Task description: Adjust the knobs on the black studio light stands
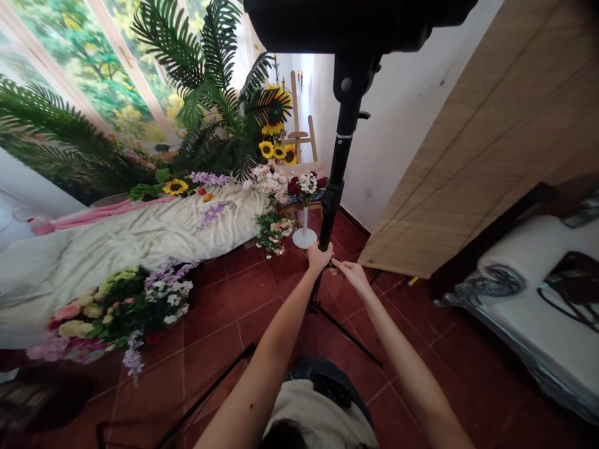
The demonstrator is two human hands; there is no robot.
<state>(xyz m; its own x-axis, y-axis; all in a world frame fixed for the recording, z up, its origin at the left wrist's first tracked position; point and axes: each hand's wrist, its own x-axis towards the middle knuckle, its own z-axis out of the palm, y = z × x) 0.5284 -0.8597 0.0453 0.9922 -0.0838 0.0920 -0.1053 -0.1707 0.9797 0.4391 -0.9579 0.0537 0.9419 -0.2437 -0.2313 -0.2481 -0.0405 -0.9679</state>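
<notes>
Head view: one black pole [336, 168] at center, over red floor tiles [253, 280], one black lamp head [360, 25] on top. Two hands: left hand [319, 254] wrapped round the pole; right hand [353, 274] just beside it, fingers narrow at the pole, can't tell if pinching a knob. Beyond: one wooden easel [298, 135], one round white base [304, 238], one sunflower [176, 187] lying on white cloth [234, 215].

I take this for a photo studio: at far left I see what looks like a printed garden-window backdrop [70, 62], with cream fabric [159, 227], flower arrangements [116, 305], palm fronds [173, 40] and an easel [294, 100] staged around it, facing a tall black equipment stand [340, 162].
</notes>
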